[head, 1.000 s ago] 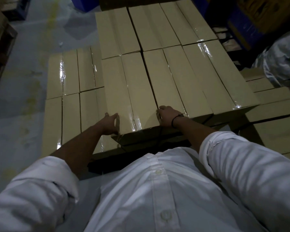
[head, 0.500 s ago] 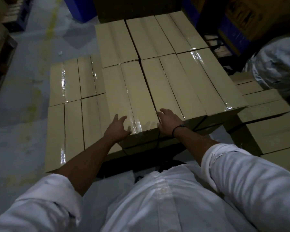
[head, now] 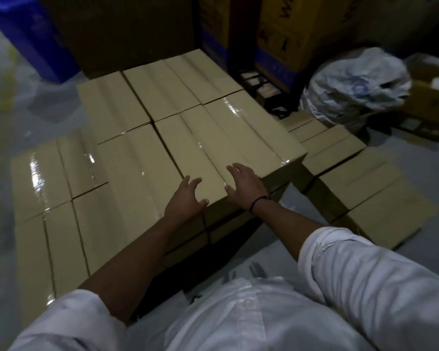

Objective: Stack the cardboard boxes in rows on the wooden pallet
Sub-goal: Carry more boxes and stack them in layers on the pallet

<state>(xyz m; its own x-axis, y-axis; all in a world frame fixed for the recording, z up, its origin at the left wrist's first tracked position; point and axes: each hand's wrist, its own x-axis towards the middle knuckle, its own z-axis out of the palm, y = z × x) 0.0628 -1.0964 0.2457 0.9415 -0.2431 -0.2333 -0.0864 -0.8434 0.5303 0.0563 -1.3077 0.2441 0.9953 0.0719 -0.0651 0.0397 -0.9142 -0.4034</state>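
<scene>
Atop stack [head: 134,168], box [head: 200,148] long axis running away

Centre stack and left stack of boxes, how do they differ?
The centre stack stands higher than the left stack. The left hand and right hand rest on the centre stack's near edge; neither touches the left stack. Both hold tan, tape-sealed cartons in rows.

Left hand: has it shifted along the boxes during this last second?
Yes. The left hand went right, from the left near corner of the near-left top box to its right near corner.
</scene>
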